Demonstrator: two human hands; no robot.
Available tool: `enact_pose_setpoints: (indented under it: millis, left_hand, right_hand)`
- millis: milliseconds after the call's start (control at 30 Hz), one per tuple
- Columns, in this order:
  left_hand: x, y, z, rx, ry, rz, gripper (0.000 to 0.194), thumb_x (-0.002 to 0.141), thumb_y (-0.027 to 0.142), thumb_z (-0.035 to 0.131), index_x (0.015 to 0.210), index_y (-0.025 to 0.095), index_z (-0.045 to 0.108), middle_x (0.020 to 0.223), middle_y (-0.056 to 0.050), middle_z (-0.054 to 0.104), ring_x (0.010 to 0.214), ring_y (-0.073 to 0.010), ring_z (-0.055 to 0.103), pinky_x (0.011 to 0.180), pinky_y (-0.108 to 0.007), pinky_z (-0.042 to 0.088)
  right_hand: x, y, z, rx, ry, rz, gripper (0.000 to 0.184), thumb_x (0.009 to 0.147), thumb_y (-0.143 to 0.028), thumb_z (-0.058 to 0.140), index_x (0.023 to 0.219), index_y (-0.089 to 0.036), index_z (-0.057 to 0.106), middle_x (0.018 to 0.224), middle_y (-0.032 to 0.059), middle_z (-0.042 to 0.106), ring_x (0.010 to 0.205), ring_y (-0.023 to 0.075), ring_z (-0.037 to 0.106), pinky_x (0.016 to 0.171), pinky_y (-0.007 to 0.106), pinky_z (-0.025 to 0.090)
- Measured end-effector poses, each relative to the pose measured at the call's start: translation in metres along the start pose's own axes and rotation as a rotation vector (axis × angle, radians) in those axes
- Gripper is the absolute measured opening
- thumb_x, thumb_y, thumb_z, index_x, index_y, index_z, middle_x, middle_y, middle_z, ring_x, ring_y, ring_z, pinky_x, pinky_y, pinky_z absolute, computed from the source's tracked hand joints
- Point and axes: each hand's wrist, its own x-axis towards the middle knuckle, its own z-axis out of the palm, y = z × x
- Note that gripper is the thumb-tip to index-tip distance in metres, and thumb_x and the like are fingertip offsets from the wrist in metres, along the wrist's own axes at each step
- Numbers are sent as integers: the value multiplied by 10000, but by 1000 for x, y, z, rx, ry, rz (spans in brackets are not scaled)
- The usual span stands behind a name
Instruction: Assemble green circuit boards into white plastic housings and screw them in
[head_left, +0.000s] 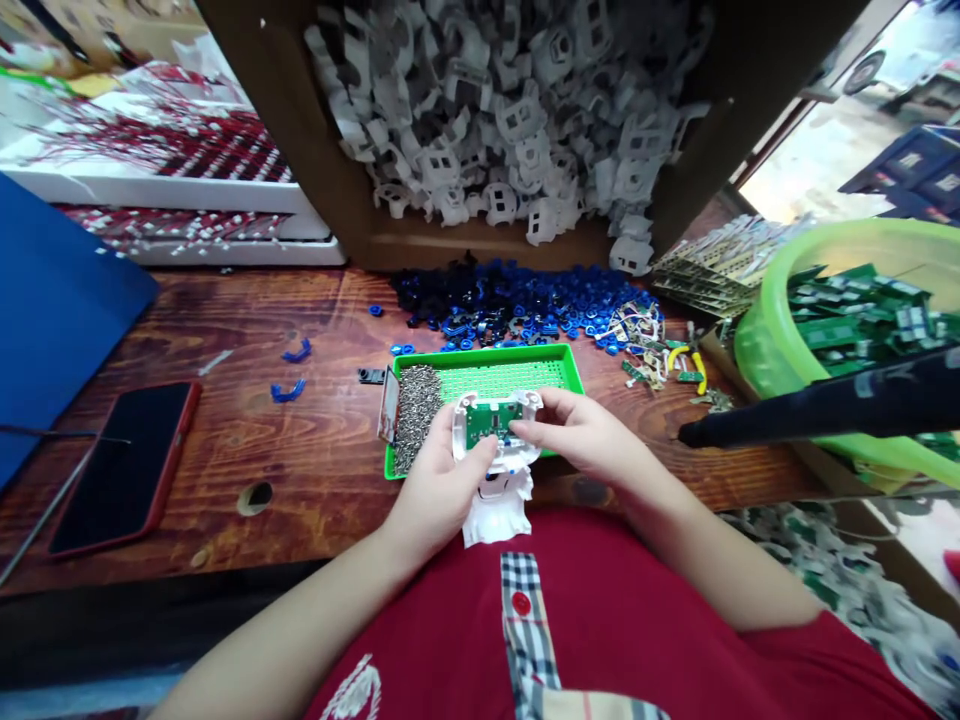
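Note:
Between my hands is a white plastic housing [459,432] with a green circuit board [486,424] lying inside it. My left hand [442,480] grips the housing's left side, its thumb resting on the board's lower edge. On the other side my right hand [574,428] holds the housing's right edge, thumb and fingertip at the board's right end. A second white plastic piece [498,512] sits just below, against my red shirt; whether it joins the housing I cannot tell. Behind my hands stands a green tray [517,354] with a heap of small screws [417,410].
Blue and black small parts [517,305] are heaped behind the tray. A large box [360,250] of white shells stands at the back. At right are yellow-handled pliers [699,370], a green basket [765,320] of circuit boards and a black bar [810,405]. A phone [124,465] lies left.

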Motion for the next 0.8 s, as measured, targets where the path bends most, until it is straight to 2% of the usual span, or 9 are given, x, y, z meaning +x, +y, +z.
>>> enact_pose_setpoints:
  millis: [133, 267, 367, 433, 467, 533, 633, 700, 800]
  left_hand:
    - [0, -4, -1, 25, 10, 40, 387, 798, 222, 639, 1157, 246, 495, 1105, -17, 645, 1031, -180, 604, 924, -314, 460]
    - [2, -6, 0, 30, 23, 49, 376, 797, 221, 640, 1145, 244, 498, 1095, -16, 648, 1020, -177, 611, 908, -303, 470]
    - [5, 1, 4, -13, 38, 16, 361, 785, 207, 650, 1119, 244, 517, 1073, -7, 661, 1004, -169, 622, 895, -288, 475]
    - [8, 7, 7, -82, 66, -36, 347, 769, 185, 658, 1091, 233, 538, 1012, -5, 682, 928, -159, 649, 845, -274, 494]
    - [9, 10, 7, -119, 86, -73, 347, 760, 175, 659, 1084, 226, 546, 965, -5, 691, 853, -154, 664, 787, -266, 510]
    - [11, 15, 6, -182, 117, -164, 352, 742, 158, 657, 1075, 213, 558, 873, -3, 697, 688, -140, 666, 645, -251, 518]
    - [11, 17, 2, -270, 103, -319, 302, 724, 142, 656, 1013, 179, 582, 795, -12, 690, 575, -129, 639, 537, -240, 494]
    - [10, 18, 0, -356, 100, -386, 234, 717, 131, 646, 944, 149, 591, 770, -26, 687, 591, -137, 643, 548, -247, 502]
    - [8, 21, -4, -501, 117, -387, 215, 685, 101, 599, 900, 120, 592, 731, -47, 685, 605, -150, 646, 576, -263, 521]
  right_hand:
    - [3, 0, -2, 7, -1, -11, 354, 697, -426, 672, 812, -139, 500, 692, -20, 497, 612, 60, 458, 581, 196, 392]
    - [4, 2, -1, -65, 25, -47, 338, 721, -430, 645, 807, -133, 507, 670, -26, 474, 598, 50, 418, 555, 182, 353]
    - [4, -2, -5, -152, 12, -66, 332, 739, -444, 621, 830, -135, 543, 704, -12, 518, 626, 61, 457, 574, 187, 391]
    - [6, -7, -16, -236, 27, -62, 326, 760, -441, 598, 900, -148, 568, 776, 8, 570, 676, 81, 513, 607, 205, 439]
    - [9, -10, -23, -291, 75, -57, 316, 787, -429, 568, 949, -157, 569, 829, 21, 588, 713, 93, 537, 635, 219, 459]
    - [20, -13, -43, -433, 258, -37, 287, 859, -380, 472, 1036, -168, 548, 954, 50, 593, 828, 116, 559, 741, 263, 478]
    - [45, -12, -73, -689, 558, 38, 260, 906, -322, 410, 1017, -140, 559, 1081, 97, 555, 1038, 171, 511, 951, 381, 411]
    - [65, -7, -88, -835, 636, 107, 272, 896, -339, 462, 1026, -124, 564, 1107, 94, 545, 1083, 183, 497, 979, 420, 401]
    - [87, 0, -100, -998, 634, 176, 322, 889, -370, 489, 1091, -126, 546, 1127, 84, 540, 1059, 171, 520, 940, 406, 446]
